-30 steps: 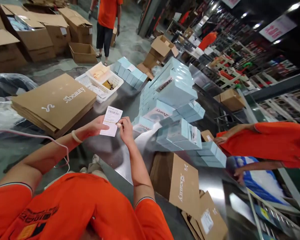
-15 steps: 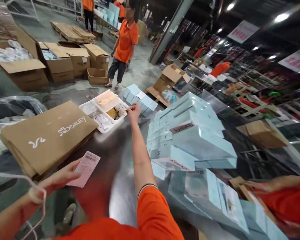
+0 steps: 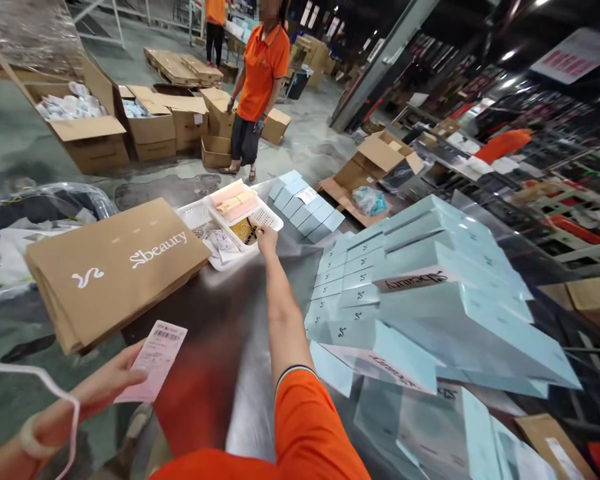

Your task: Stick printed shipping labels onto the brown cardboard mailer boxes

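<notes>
At far left, a plastic-lined bin (image 3: 55, 200) holds crumpled white scraps (image 3: 35, 248); behind it, an open carton (image 3: 97, 153) is filled with white packets (image 3: 73, 107). The left hand (image 3: 114, 380) pinches a printed slip (image 3: 156, 357) between thumb and fingers, beside stacked flat cartons (image 3: 120, 267). On the counter (image 3: 195, 347), a white basket (image 3: 266, 215) contains paper slips (image 3: 223, 245), peach-coloured material (image 3: 234, 200) and a yellow bundle (image 3: 242, 231). At its right edge, the right hand (image 3: 266, 240) has curled fingers; their grip cannot be told. Pale blue boxes (image 3: 415, 287) stand stacked rightward.
</notes>
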{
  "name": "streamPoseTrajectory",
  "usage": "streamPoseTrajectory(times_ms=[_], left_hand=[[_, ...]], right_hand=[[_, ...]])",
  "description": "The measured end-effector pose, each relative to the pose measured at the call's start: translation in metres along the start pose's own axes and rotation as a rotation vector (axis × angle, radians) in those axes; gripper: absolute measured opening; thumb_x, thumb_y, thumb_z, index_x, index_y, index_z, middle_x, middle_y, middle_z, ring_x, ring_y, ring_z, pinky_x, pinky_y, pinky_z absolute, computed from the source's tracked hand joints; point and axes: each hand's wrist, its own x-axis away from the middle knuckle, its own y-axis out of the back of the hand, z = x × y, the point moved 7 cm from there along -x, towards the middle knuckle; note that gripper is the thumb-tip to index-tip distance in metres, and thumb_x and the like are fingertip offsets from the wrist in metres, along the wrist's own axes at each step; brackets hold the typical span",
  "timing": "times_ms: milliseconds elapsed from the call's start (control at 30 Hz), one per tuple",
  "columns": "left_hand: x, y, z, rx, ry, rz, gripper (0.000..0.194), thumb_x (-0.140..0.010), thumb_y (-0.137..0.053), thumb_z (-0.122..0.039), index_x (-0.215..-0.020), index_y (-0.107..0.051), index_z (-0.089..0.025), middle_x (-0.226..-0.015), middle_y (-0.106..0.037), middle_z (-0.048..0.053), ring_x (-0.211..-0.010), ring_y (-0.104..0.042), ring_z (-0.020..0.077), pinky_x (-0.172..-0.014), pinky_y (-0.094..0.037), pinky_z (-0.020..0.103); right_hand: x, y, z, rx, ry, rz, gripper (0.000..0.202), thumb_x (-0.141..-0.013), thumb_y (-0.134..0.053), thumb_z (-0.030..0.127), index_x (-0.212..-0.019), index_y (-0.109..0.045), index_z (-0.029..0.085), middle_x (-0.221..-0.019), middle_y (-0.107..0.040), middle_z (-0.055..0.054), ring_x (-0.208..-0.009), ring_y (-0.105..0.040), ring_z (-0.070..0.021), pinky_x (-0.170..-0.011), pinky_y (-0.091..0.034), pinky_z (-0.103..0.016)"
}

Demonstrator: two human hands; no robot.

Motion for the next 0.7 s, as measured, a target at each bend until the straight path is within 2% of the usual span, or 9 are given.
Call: streamPoseTrajectory(times_ms=[100,167,233,300,367,433,500,567,700], left_hand=[[0.0,-0.008,-0.009,0.02,-0.015,0.013,0.059,-0.059,-0.109,-0.061,-0.111,-0.092,-0.04,-0.127,-0.087,0.005,-0.135,-0.076,0.0453,-0.125,-0.053,0.061],[0.0,-0.014,-0.019,0.042,-0.032,-0.011,0.059,-0.059,-0.108,-0.065,-0.107,-0.091,-0.036,-0.126,-0.087,0.006,-0.132,-0.077,0.0453,-0.12,-0.057,0.06],[-0.001,-0.022,-0.034,0.062,-0.061,-0.033,0.065,-0.057,-0.109,-0.068,-0.105,-0.089,-0.029,-0.121,-0.087,0.01,-0.128,-0.078,0.0455,-0.115,-0.061,0.058],[-0.001,-0.036,-0.051,0.064,-0.111,-0.032,0.069,-0.057,-0.111,-0.065,-0.106,-0.086,-0.023,-0.118,-0.087,0.012,-0.122,-0.079,0.0432,-0.109,-0.064,0.054],[0.002,-0.054,-0.065,0.027,-0.183,-0.013,0.071,-0.057,-0.112,-0.06,-0.108,-0.084,-0.02,-0.115,-0.086,0.013,-0.112,-0.08,0.0382,-0.1,-0.066,0.048],[0.008,-0.076,-0.069,-0.041,-0.242,0.019,0.073,-0.055,-0.112,-0.06,-0.108,-0.083,-0.018,-0.11,-0.086,0.013,-0.101,-0.079,0.032,-0.091,-0.065,0.04],[0.018,-0.1,-0.058,-0.114,-0.232,0.076,0.075,-0.052,-0.111,-0.062,-0.106,-0.083,-0.017,-0.105,-0.086,0.011,-0.09,-0.077,0.0273,-0.082,-0.062,0.034],[0.031,-0.123,-0.038,-0.18,-0.184,0.135,0.075,-0.046,-0.113,-0.058,-0.101,-0.082,-0.017,-0.096,-0.085,0.009,-0.082,-0.074,0.0251,-0.076,-0.06,0.032],[0.068,-0.164,0.015,-0.247,-0.079,0.304,0.068,-0.044,-0.113,-0.049,-0.093,-0.078,-0.017,-0.094,-0.084,0.01,-0.089,-0.079,0.0312,-0.078,-0.063,0.035]], right_hand=[[0.016,0.007,0.011,-0.099,-0.019,-0.045,0.027,-0.087,-0.057,0.01,-0.103,-0.077,0.016,-0.115,-0.081,-0.013,-0.118,-0.071,-0.0239,-0.114,-0.056,-0.04],[0.054,0.01,0.02,-0.208,-0.026,-0.066,0.033,-0.089,-0.057,0.012,-0.116,-0.075,0.017,-0.127,-0.079,-0.015,-0.126,-0.071,-0.025,-0.117,-0.056,-0.043],[0.116,0.006,0.028,-0.341,-0.026,-0.003,0.027,-0.095,-0.059,0.022,-0.118,-0.074,0.02,-0.117,-0.081,-0.011,-0.113,-0.076,-0.0249,-0.104,-0.063,-0.042],[0.193,-0.007,0.033,-0.464,-0.033,0.145,0.02,-0.092,-0.07,0.034,-0.108,-0.075,0.023,-0.091,-0.081,-0.005,-0.084,-0.077,-0.0249,-0.077,-0.065,-0.038],[0.271,-0.021,0.038,-0.719,-0.064,0.317,0.027,-0.085,-0.08,0.047,-0.1,-0.074,0.026,-0.085,-0.08,-0.003,-0.073,-0.073,-0.0226,-0.061,-0.057,-0.032],[0.332,-0.021,0.036,-0.938,-0.115,0.305,0.042,-0.072,-0.092,0.058,-0.088,-0.072,0.025,-0.076,-0.075,0.0,-0.065,-0.064,-0.0178,-0.058,-0.05,-0.028],[0.375,-0.004,0.028,-1.032,-0.163,0.135,0.053,-0.063,-0.099,0.063,-0.074,-0.066,0.023,-0.065,-0.064,0.004,-0.06,-0.053,-0.0134,-0.059,-0.046,-0.027],[0.412,0.018,0.013,-1.033,-0.223,-0.028,0.057,-0.061,-0.102,0.064,-0.065,-0.061,0.024,-0.057,-0.054,0.005,-0.057,-0.046,-0.0121,-0.058,-0.042,-0.029],[0.496,0.056,-0.015,-1.041,-0.379,-0.165,0.049,-0.06,-0.103,0.055,-0.065,-0.067,0.023,-0.058,-0.056,0.004,-0.056,-0.047,-0.0133,-0.058,-0.043,-0.031]])
